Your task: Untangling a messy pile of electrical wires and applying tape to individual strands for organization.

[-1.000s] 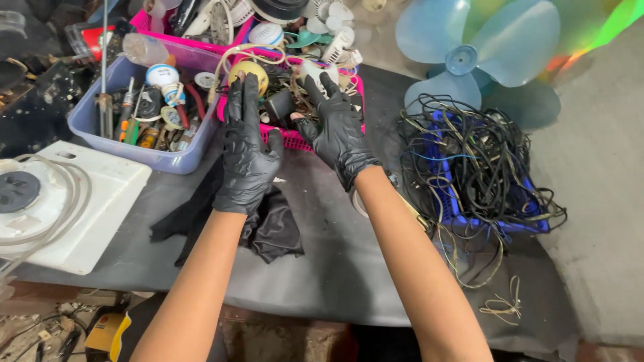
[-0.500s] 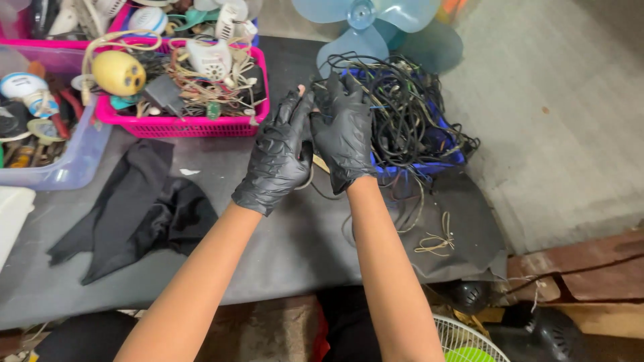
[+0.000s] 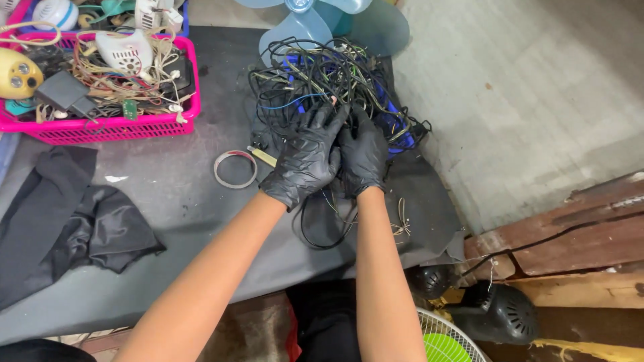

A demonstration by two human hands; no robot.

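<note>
Head view: both hands, left hand, right hand, now on wire tangle.

Both gloved hands, left hand and right hand, press side by side into the wire tangle; a pink basket sits far left.

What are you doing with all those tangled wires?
A person in black gloves has both hands in a heap of tangled wires on a dark table. The left hand and right hand sit side by side on the heap's near edge. A pink basket of loose parts stands to the left, a small ring between.
</note>
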